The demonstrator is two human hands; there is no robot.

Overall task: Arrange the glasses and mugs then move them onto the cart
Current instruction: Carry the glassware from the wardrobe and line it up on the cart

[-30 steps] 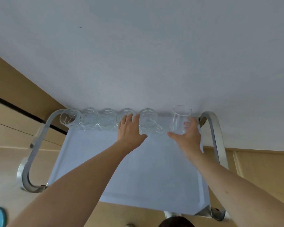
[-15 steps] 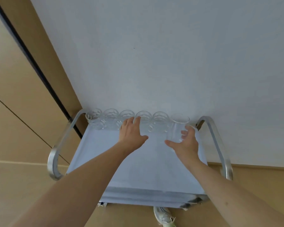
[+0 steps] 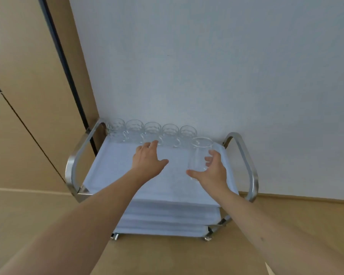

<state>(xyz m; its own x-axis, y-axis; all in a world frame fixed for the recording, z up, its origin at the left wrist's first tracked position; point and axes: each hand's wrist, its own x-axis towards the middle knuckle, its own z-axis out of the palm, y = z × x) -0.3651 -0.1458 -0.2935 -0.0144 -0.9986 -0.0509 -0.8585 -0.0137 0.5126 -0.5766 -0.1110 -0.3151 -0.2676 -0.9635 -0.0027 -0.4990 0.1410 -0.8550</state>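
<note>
Five mugs (image 3: 151, 132) line cart (image 3: 115, 167); right hand (image 3: 212, 173) grips glass (image 3: 199, 153), left hand (image 3: 148, 159) fingers straight.

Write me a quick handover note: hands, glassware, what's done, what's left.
Left hand: open, fingertips near the mug handles, holding nothing.
Right hand: holds the tall glass upright, at the right end of the row.
Five mugs stand in a row along the cart top's back edge, by the wall.
Done: mugs lined up on the cart.
Left: seat and release the glass beside the last mug.
</note>
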